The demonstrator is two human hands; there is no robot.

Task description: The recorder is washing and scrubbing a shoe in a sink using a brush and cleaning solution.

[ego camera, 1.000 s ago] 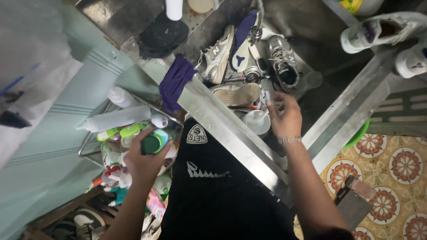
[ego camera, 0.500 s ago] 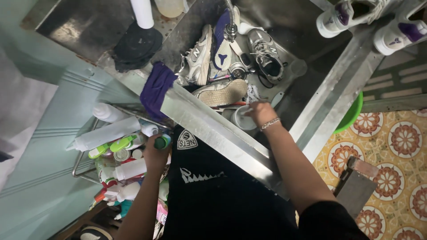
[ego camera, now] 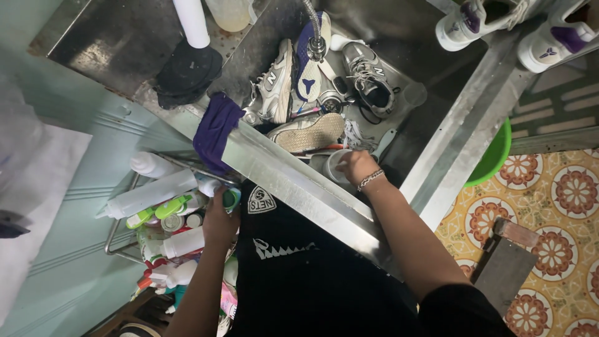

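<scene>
A: Nearest, what does the left hand (ego camera: 219,219) do?

B: It closes around a small green-capped bottle (ego camera: 231,198) at the top of the wire rack (ego camera: 118,240), beside the sink's front edge. The cap points up toward the sink rim (ego camera: 293,181); most of the body is hidden by the fingers, so its long axis is unclear.

A: And the right hand (ego camera: 357,167)?

B: It reaches over the rim into the steel sink, fingers curled on the lip of a white cup (ego camera: 334,167), a bracelet (ego camera: 369,180) at the wrist. How tightly it grips cannot be told.

A: Beyond that?

B: A tan-soled shoe (ego camera: 309,132) lies sideways just past the cup, then 2 grey sneakers (ego camera: 277,81) under the faucet hose (ego camera: 312,25). A purple cloth (ego camera: 215,131) hangs over the rim.
</scene>
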